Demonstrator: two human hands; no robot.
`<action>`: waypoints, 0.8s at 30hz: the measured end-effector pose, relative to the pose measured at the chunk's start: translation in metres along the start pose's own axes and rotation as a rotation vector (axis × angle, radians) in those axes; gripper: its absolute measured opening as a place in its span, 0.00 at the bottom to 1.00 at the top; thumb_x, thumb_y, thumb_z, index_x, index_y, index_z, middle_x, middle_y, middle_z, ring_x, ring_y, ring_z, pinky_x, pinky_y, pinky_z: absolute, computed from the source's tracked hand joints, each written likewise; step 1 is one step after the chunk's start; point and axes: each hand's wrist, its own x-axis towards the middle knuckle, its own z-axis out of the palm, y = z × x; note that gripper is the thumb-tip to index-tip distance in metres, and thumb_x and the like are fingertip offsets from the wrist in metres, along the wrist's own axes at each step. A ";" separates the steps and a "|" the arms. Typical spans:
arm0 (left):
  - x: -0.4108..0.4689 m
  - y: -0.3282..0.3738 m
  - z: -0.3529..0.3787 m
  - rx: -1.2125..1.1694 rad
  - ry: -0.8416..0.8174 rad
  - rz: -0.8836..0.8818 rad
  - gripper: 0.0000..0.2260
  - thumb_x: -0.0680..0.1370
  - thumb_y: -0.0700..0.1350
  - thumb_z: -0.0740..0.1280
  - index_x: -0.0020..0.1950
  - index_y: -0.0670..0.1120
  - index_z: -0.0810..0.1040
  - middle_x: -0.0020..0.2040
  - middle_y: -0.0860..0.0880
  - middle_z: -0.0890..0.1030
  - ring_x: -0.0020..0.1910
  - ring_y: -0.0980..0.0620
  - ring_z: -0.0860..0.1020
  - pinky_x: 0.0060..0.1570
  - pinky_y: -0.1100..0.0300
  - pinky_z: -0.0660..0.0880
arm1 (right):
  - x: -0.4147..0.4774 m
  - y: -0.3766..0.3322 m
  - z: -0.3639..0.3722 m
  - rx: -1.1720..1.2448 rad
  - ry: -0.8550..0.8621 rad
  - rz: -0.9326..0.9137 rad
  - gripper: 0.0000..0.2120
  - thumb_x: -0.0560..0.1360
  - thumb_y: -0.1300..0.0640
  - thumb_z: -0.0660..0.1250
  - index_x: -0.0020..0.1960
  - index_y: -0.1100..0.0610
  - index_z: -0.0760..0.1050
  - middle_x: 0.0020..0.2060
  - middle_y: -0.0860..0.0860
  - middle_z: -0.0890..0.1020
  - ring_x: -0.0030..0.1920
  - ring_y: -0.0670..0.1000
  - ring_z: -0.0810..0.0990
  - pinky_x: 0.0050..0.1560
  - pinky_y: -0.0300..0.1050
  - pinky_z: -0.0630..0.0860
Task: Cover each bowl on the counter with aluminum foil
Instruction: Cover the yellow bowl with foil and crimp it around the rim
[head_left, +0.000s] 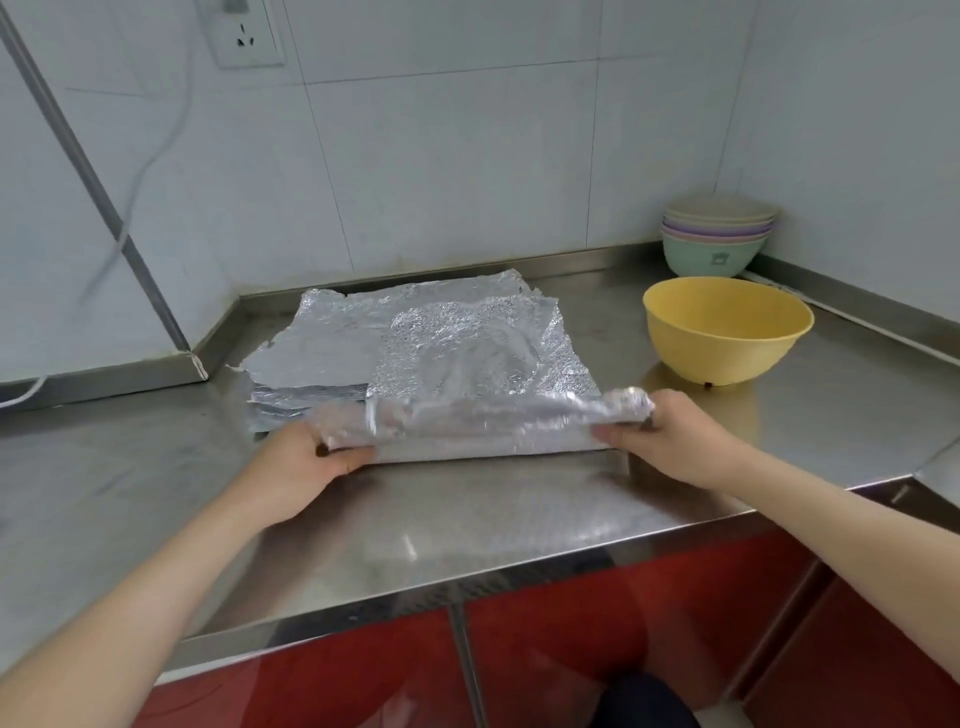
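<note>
A stack of crinkled aluminum foil sheets (441, 338) lies on the steel counter (156, 467). The near edge of the top sheet (483, 415) is lifted and curled over. My left hand (306, 462) pinches its left corner, and my right hand (670, 436) pinches its right corner. A yellow bowl (727, 332) stands uncovered to the right of the foil, a short way beyond my right hand. In the back right corner sits a stack of pastel bowls (717, 239), a mint green one at the bottom.
Tiled walls close the counter at the back and on the right. A wall socket (249, 36) with a white cable (140, 197) is at the upper left. Red cabinet fronts (571, 649) run below the counter's front edge.
</note>
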 end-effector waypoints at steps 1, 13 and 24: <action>0.004 -0.001 -0.001 -0.030 0.008 -0.087 0.04 0.70 0.54 0.76 0.40 0.57 0.83 0.37 0.65 0.81 0.37 0.68 0.77 0.43 0.70 0.71 | 0.005 0.000 0.000 0.074 -0.003 0.070 0.24 0.74 0.52 0.72 0.28 0.64 0.68 0.24 0.49 0.65 0.27 0.46 0.61 0.32 0.45 0.61; 0.027 0.011 0.023 -0.197 0.280 -0.295 0.10 0.75 0.47 0.71 0.40 0.41 0.82 0.34 0.47 0.77 0.35 0.52 0.69 0.39 0.58 0.63 | 0.048 -0.016 0.027 -0.022 0.222 0.417 0.13 0.76 0.55 0.63 0.34 0.60 0.71 0.30 0.52 0.77 0.35 0.55 0.75 0.35 0.46 0.70; 0.022 0.031 0.030 0.176 0.294 -0.222 0.14 0.74 0.43 0.67 0.28 0.44 0.73 0.22 0.52 0.73 0.28 0.48 0.72 0.30 0.58 0.62 | 0.048 -0.020 0.033 -0.440 0.205 0.350 0.11 0.80 0.54 0.54 0.42 0.58 0.65 0.43 0.59 0.79 0.40 0.59 0.72 0.38 0.48 0.66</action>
